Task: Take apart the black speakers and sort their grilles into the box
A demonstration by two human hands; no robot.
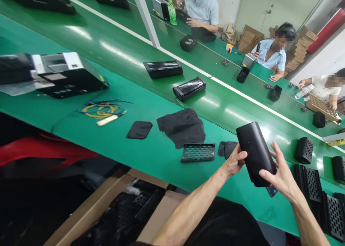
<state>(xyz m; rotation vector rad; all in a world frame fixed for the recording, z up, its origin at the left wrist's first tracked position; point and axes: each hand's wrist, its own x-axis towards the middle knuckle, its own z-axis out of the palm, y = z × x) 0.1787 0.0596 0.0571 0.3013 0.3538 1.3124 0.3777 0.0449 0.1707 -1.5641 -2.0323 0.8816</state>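
A smooth black plastic housing (254, 154) is held tilted above the green bench, its plain side towards me. My left hand (235, 160) grips its left edge, thumb in front and fingers behind. On the lower right, my right hand (283, 174) has its thumb on the front, with its other fingers along the right side, the index finger raised. Black cloth sheets (225, 149) lie partly hidden behind my left hand. Left of them sit a slotted black grille panel (198, 153), a larger spread of black sheets (185, 127) and a small stack of sheets (139, 130).
A green conveyor (115, 48) carries black housings (189, 89). Grille panels (314, 185) are piled at right. Cables (101, 110) and a boxy device (72, 75) stand left. Below the bench is an open carton (99, 206) of black parts. Several people sit across the line.
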